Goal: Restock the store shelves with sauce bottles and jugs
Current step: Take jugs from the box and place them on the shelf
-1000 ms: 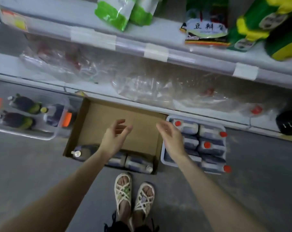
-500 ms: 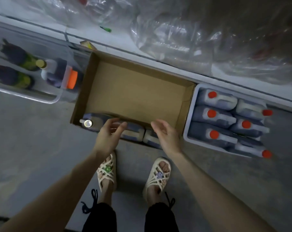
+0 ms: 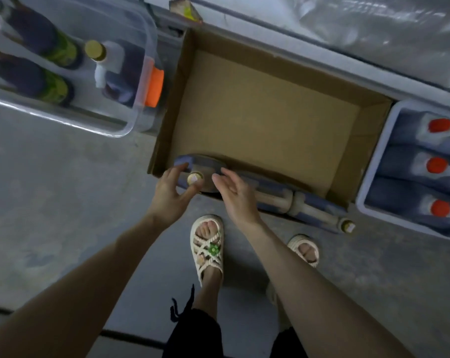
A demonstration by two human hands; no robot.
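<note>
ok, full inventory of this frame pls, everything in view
cardboard box: 1, brown, on the floor, centre
boxed jugs: at least 2, dark, along the box's near wall
white crate: 1, right of the box
red-capped jugs: 3 visible, dark, in the crate
clear bin: 1, orange latch, upper left
green-labelled bottles: 2, dark, in the bin
gold-capped jug: 1, dark, in the bin
plastic wrap: clear, top right
sandals: 2, cream, on the feet
hands: left hand, right hand, both open, either side of the leftmost boxed jug's cap

Floor (image 3: 63, 202): clear tub (image 3: 51, 117), cardboard box (image 3: 265, 112), white crate (image 3: 373, 161)
</note>
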